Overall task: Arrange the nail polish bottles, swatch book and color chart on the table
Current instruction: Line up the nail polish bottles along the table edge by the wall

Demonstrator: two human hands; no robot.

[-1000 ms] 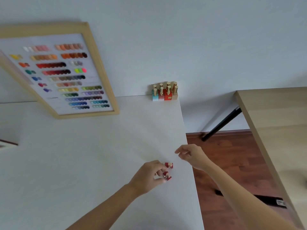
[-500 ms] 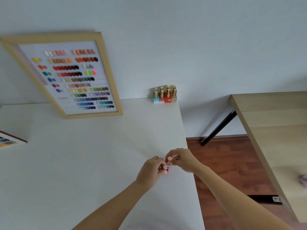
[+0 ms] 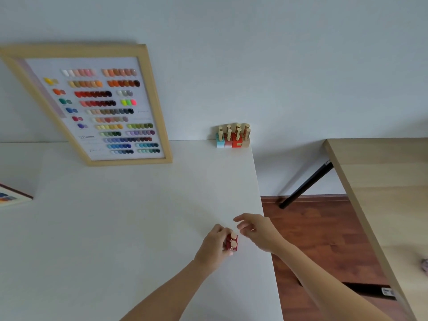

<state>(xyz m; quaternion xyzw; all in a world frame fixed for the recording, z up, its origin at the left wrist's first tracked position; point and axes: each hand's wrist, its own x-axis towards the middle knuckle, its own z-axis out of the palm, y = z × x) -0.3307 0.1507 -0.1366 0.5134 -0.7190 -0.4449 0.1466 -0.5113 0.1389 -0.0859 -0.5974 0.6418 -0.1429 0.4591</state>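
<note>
Two small red nail polish bottles (image 3: 232, 242) with pale round caps stand upright near the right edge of the white table (image 3: 115, 228). My left hand (image 3: 214, 246) is closed around their left side. My right hand (image 3: 258, 230) hovers just right of them, fingers spread, holding nothing. A cluster of several bottles (image 3: 232, 136) with gold caps stands at the table's far right corner against the wall. The framed color chart (image 3: 97, 105) leans on the wall at the back left. A corner of the swatch book (image 3: 11, 196) shows at the left edge.
A wooden table (image 3: 382, 193) stands to the right across a gap of brown floor (image 3: 319, 239), with a black leg (image 3: 305, 184) slanting down. The white table's right edge runs just beside my hands.
My right hand has let go of a bottle and drawn back to the right, fingers opening. The two red bottles now stand upright together against my left hand. The view has shifted slightly.
</note>
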